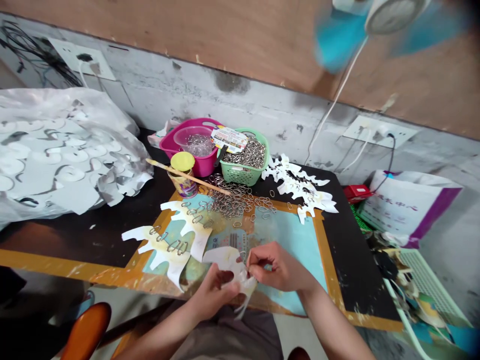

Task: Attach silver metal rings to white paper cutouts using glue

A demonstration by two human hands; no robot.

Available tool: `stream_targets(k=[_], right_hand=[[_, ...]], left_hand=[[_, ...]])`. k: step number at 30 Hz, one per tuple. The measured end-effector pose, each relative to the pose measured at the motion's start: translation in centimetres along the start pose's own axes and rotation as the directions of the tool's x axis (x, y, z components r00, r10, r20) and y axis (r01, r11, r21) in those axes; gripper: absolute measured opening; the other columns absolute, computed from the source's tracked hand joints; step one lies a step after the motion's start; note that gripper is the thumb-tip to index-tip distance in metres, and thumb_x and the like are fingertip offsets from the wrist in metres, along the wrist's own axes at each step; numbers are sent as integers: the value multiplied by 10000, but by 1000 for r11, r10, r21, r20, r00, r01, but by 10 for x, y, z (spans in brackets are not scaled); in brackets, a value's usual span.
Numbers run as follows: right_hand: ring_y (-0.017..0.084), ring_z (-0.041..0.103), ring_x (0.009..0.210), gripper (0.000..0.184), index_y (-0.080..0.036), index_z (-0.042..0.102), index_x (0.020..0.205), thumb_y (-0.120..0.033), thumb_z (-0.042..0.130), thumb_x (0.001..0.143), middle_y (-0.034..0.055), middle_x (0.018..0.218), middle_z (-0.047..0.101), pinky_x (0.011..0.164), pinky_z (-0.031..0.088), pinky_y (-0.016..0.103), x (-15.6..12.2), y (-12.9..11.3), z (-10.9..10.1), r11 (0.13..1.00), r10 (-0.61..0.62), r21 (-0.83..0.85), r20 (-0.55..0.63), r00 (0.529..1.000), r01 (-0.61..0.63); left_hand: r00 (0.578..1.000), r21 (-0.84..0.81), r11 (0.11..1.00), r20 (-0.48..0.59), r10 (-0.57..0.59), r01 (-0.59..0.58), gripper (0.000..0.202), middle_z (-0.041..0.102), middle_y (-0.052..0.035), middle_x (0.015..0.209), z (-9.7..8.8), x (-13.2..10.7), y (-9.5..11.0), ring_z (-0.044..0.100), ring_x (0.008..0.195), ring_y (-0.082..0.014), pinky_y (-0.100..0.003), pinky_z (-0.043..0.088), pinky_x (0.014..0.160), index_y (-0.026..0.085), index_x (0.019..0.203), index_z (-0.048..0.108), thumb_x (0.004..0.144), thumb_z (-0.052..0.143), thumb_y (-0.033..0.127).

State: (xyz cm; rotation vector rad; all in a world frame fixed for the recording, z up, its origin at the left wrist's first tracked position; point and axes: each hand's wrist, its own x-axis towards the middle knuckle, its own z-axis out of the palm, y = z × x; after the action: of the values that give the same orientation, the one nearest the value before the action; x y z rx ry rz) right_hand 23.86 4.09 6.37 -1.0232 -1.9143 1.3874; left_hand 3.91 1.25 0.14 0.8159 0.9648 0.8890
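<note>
Left-hand grip (pixel 212 296) clamps a white cutout (pixel 224 258); right-hand grip (pixel 276 267) pinches together beside it, anything between fingertips hidden

Fan (pixel 393 16), one, blue blades (pixel 339 40) blurred; left socket panel (pixel 69 52), plug fitted; right socket panel (pixel 369 128), likewise; black cables (pixel 41 55), tangled, far left as I look; white bag (pixel 401 210), purple-edged; red box (pixel 357 193) beside it.

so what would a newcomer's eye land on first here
Probably the big clear bag of white cutouts filling the table's left end, and the pink basket and green basket at the back, with loose metal rings spilled in front. Next, perhaps, the blurred blue fan blades at upper right, and the left hand holding a white cutout at the front edge.
</note>
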Motion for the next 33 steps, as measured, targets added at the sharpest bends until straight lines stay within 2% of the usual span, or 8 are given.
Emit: stream_targets(k=[2, 5, 10, 13, 18, 23, 28, 33], right_hand=[[98, 364, 592, 189, -198, 472, 649, -107, 516, 809, -49, 624, 451, 539, 299, 226, -3, 0, 1, 1000, 8, -22, -34, 999, -9], [102, 359, 587, 202, -204, 455, 644, -131, 527, 818, -50, 618, 431, 531, 291, 230, -4, 1, 1, 998, 10, -53, -47, 999, -12], [105, 354, 589, 224, -208, 454, 663, -211, 532, 873, -48, 631, 415, 530, 282, 231, -5, 2, 1, 1000, 2, 7, -16, 1000, -2], [107, 354, 585, 300, -202, 508, 710, -384, 546, 945, -41, 640, 429, 536, 283, 235, -8, 8, 5, 990, 40, 135, -39, 998, -35], [138, 476, 673, 506, -186, 609, 897, -684, 524, 917, 15, 782, 550, 579, 373, 239, -12, 15, 15, 958, 94, 283, -122, 988, -56], [115, 413, 602, 427, -180, 582, 685, -509, 574, 957, -19, 655, 493, 538, 317, 232, -8, 10, 29, 985, 111, 155, -207, 972, -79], [133, 447, 648, 297, -189, 632, 721, -406, 632, 925, -7, 699, 545, 591, 340, 256, -8, 11, 42, 973, 101, 231, -378, 920, -12], [139, 440, 664, 269, -196, 588, 683, -364, 682, 872, -14, 683, 533, 659, 363, 272, -10, 15, 47, 969, 107, 246, -441, 891, 5]], left_hand=[[999, -49, 998, 14, 32, -32, 675, 671, -54, 698, 1, 0, 5, 648, 697, -217, -325, 564, 602, 189, 668, 669, 359, 873, 753], [998, 47, 998, 41, -47, 45, 573, 677, -53, 704, 5, 4, 11, 650, 688, -212, -315, 567, 619, 164, 717, 700, 505, 883, 663], [986, -4, 996, -144, -88, 88, 531, 683, -22, 728, 12, 4, 11, 665, 683, -202, -268, 555, 556, 165, 849, 695, 528, 920, 525], [978, -78, 991, -169, -122, 110, 534, 677, -18, 698, 12, 4, 8, 664, 647, -194, -273, 555, 547, 156, 848, 678, 551, 910, 534], [974, -31, 999, -225, 20, -28, 493, 676, -21, 657, 7, 13, 5, 627, 629, -167, -249, 537, 591, 144, 732, 691, 564, 885, 565], [978, 36, 999, -207, 3, 4, 374, 665, -22, 628, 6, 16, 9, 615, 596, -180, -264, 531, 565, 165, 742, 706, 649, 826, 507], [957, 88, 994, -278, 80, -57, 240, 661, -12, 614, 16, 9, 26, 622, 599, -189, -261, 534, 582, 204, 722, 704, 616, 817, 387], [962, 82, 994, -256, 93, -74, 287, 608, 5, 569, 21, 11, 26, 577, 554, -175, -261, 497, 528, 208, 684, 656, 619, 808, 443]])
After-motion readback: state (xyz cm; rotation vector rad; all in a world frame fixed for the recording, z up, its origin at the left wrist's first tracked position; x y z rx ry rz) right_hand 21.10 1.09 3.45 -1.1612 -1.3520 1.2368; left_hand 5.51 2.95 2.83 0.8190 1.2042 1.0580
